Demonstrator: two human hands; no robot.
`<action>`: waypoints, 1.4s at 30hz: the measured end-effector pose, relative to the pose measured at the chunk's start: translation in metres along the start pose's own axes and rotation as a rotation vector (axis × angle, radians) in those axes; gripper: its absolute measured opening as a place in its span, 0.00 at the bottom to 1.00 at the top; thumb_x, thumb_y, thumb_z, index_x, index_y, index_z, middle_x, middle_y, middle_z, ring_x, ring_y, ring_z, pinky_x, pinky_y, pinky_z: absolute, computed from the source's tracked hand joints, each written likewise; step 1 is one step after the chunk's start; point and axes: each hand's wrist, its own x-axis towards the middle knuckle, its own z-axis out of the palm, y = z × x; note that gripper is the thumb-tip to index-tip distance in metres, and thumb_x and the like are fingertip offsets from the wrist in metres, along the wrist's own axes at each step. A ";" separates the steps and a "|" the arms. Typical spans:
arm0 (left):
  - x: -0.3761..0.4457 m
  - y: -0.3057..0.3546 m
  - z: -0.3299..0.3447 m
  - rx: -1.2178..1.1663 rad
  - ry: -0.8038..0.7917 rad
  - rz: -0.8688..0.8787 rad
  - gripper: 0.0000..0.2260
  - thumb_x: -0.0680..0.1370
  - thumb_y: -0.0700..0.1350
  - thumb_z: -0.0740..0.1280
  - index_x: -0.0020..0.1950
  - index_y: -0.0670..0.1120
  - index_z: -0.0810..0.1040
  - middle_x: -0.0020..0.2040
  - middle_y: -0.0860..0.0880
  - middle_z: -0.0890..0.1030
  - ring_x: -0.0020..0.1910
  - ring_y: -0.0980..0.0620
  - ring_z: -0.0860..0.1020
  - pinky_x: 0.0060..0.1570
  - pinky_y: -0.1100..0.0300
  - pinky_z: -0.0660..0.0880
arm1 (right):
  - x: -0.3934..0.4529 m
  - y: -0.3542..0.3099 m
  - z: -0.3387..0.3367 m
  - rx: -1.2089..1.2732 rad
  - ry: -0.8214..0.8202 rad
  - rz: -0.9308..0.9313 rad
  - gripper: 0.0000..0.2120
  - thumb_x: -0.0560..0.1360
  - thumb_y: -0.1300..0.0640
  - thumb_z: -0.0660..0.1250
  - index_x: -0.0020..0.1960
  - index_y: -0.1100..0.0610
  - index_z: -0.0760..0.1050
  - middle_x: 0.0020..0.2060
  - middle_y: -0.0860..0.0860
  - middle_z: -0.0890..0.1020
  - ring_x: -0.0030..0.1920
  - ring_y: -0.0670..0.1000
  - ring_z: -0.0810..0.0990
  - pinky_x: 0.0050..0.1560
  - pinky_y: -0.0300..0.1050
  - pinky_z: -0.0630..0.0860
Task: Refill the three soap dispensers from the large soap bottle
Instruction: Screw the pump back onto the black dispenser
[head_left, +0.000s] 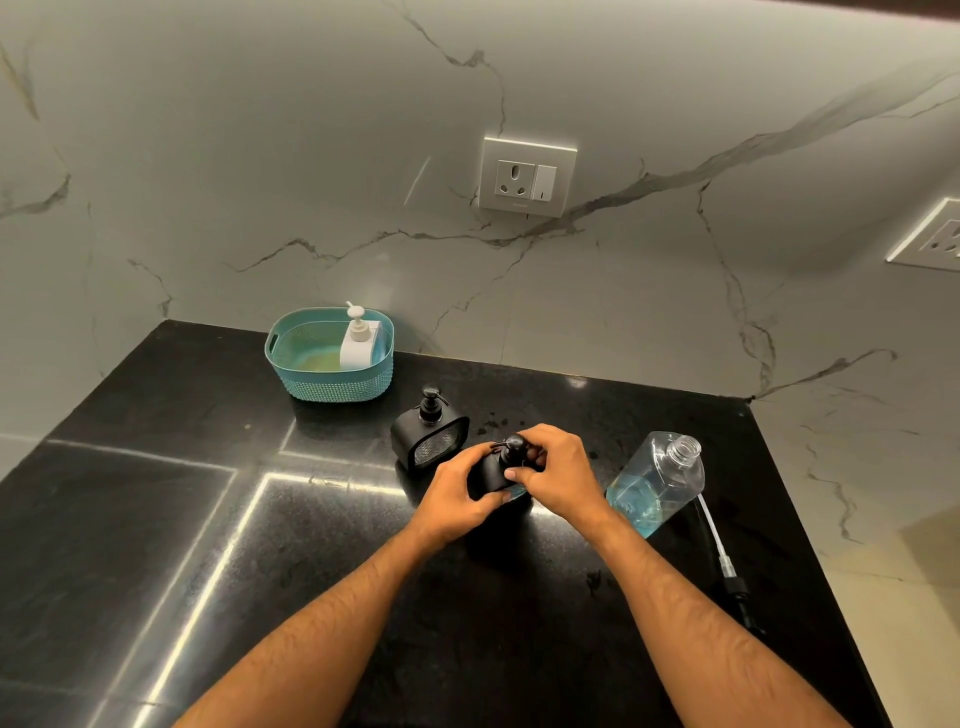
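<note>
- Holding a small black soap dispenser (493, 475) with both hands, middle of the black stone counter (156, 519). Left hand (460, 496) is wrapped round the body from the left side, thumb across the front.
- Right hand (558, 475) is up at the pump head (514, 447), fingers curled around the collar and thumb pinching in from the near side. So both hands are grasping the same dispenser, neither is free.
- There's a sliver of bluish liquid showing at the bottom edge of that dispenser, just under the right thumb.
- Second black dispenser (428, 434) sits just behind and to the left, upright, pump on, with a mesh-looking window on its front. Close to the held one, but can't tell if they touch.
- Third one is the white dispenser (358, 340), standing upright inside a teal basket (311, 384) at the back near the wall.
- Large soap bottle (657, 480) is clear, just to the right of the right hand, cap off, neck open. Blue soap fills the lower part.
- Its pump (724, 558) with the long tube lies flat on the counter by the right edge, just beside the bottle.
- Marble-look wall (260, 156) behind it all, with a socket plate (527, 176) above the hands.
</note>
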 end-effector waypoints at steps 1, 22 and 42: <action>0.000 0.000 0.000 0.000 0.001 0.004 0.27 0.71 0.49 0.77 0.70 0.49 0.78 0.63 0.56 0.82 0.63 0.59 0.80 0.66 0.55 0.77 | 0.000 -0.001 0.000 -0.004 0.018 0.014 0.15 0.65 0.60 0.82 0.50 0.54 0.84 0.42 0.44 0.81 0.42 0.42 0.79 0.44 0.37 0.75; -0.001 0.000 -0.001 0.029 -0.003 0.028 0.28 0.72 0.45 0.78 0.71 0.49 0.77 0.62 0.59 0.81 0.63 0.64 0.78 0.63 0.69 0.73 | 0.001 -0.003 0.007 0.016 0.112 0.057 0.15 0.60 0.58 0.85 0.42 0.54 0.83 0.38 0.45 0.79 0.37 0.42 0.76 0.36 0.30 0.70; -0.001 0.005 -0.002 0.044 0.005 0.017 0.25 0.73 0.46 0.78 0.70 0.50 0.78 0.61 0.57 0.83 0.62 0.61 0.80 0.64 0.62 0.76 | -0.001 -0.005 0.018 -0.043 0.189 0.051 0.14 0.61 0.56 0.81 0.38 0.54 0.77 0.37 0.45 0.76 0.35 0.43 0.75 0.34 0.33 0.69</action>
